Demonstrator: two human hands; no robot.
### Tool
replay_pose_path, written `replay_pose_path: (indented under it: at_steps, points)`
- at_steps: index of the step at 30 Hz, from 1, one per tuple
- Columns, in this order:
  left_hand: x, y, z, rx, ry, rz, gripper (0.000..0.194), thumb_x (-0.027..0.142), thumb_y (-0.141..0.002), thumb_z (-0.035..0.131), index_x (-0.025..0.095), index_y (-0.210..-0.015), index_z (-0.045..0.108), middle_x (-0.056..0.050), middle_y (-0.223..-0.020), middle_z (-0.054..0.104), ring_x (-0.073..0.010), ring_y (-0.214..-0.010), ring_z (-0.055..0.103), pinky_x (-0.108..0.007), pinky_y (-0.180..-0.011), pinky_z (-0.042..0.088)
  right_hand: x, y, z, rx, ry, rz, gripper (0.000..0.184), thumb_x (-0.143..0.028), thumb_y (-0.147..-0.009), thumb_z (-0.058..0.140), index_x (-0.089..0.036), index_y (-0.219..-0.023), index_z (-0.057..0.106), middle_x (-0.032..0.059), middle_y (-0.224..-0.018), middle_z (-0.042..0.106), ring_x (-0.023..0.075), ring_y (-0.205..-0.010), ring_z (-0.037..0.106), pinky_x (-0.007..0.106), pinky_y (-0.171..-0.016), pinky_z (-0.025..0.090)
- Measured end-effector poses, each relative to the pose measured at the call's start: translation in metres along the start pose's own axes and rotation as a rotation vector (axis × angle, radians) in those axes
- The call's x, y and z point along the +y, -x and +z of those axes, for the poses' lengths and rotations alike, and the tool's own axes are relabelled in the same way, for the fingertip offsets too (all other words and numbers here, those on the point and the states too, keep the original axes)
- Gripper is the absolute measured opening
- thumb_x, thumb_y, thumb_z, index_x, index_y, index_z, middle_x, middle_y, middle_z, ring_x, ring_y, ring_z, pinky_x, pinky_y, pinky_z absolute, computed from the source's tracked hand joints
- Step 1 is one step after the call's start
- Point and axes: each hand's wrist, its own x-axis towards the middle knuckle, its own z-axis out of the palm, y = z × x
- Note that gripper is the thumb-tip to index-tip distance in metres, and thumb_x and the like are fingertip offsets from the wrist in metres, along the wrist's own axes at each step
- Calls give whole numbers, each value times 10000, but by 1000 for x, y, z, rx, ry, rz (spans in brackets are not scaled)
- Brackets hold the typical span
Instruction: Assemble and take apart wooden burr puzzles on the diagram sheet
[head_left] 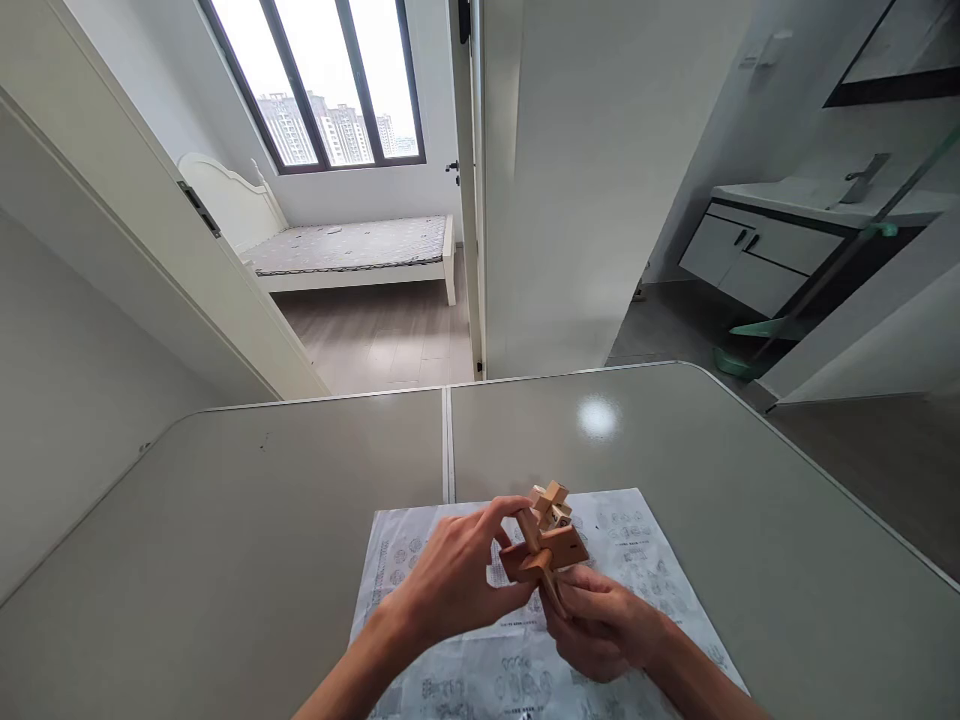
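Between my two hands is a partly assembled wooden burr puzzle, held tilted above a printed sheet. Its reddish-brown bars cross one another. My left hand grips it from the left, index finger on the upper end and thumb near the lower side. At the lower end, my right hand pinches a bar with its thumb and curled fingers. Just behind the puzzle are lighter wooden blocks; whether they touch it or rest on the sheet I cannot tell.
The sheet carries small printed diagrams and lies on a grey table with a pale seam. Beyond the table's far edge, a doorway shows a bed under a window. A sink cabinet and a green-ended mop or broom stand at right.
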Motion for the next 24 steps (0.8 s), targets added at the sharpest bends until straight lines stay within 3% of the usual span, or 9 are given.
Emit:
replay_pose_path:
  at_steps: [5, 7, 10, 14, 19, 24]
  points:
    - [-3, -2, -18, -156, 68, 83, 1010, 324, -724, 885, 344, -1571, 334, -121, -1566, 512, -261, -1139, 725, -375, -977, 604, 1, 3, -10, -100, -86, 27, 516, -540, -1004, 658, -163, -667, 558, -118, -371, 370, 30, -260, 262, 134, -295, 287]
    - [-3, -1, -21, -197, 63, 118, 1052, 321, -737, 900, 361, -1603, 304, -110, -1616, 474, -294, -1299, 656, -398, -1083, 558, 2, 4, -13, -132, -118, 44, 516, -521, -1009, 646, -168, -646, 544, -112, -364, 372, 31, -256, 263, 140, -292, 282]
    - [-2, -1, -21, -246, 32, 169, 1000, 297, -779, 879, 369, -1607, 323, -78, -1574, 558, -320, -1434, 560, -456, -1204, 457, 3, 4, -15, -193, -168, 27, 518, -466, -1037, 585, -181, -610, 514, -96, -368, 378, 40, -256, 274, 150, -291, 281]
    - [1, -2, -17, -260, 13, 185, 966, 332, -767, 895, 358, -1572, 363, -56, -1455, 679, -321, -1342, 647, -481, -1180, 472, 3, 5, -17, -213, -203, -7, 514, -438, -1055, 535, -193, -605, 487, -101, -377, 358, 37, -260, 249, 142, -300, 293]
    - [-2, 0, -12, -130, -40, 212, 854, 322, -804, 863, 354, -1516, 393, -18, -1315, 762, -257, -1085, 771, -405, -1077, 537, 5, 6, -22, -244, -254, -46, 519, -445, -1060, 513, -213, -603, 435, -118, -372, 329, 23, -238, 204, 131, -293, 270]
    - [-9, 2, -6, -88, -63, 291, 817, 384, -856, 816, 318, -1533, 365, -44, -1240, 791, -245, -1019, 793, -352, -976, 586, 8, 7, -28, -247, -239, -58, 552, -449, -1065, 498, -213, -571, 424, -102, -372, 338, 34, -248, 236, 149, -298, 284]
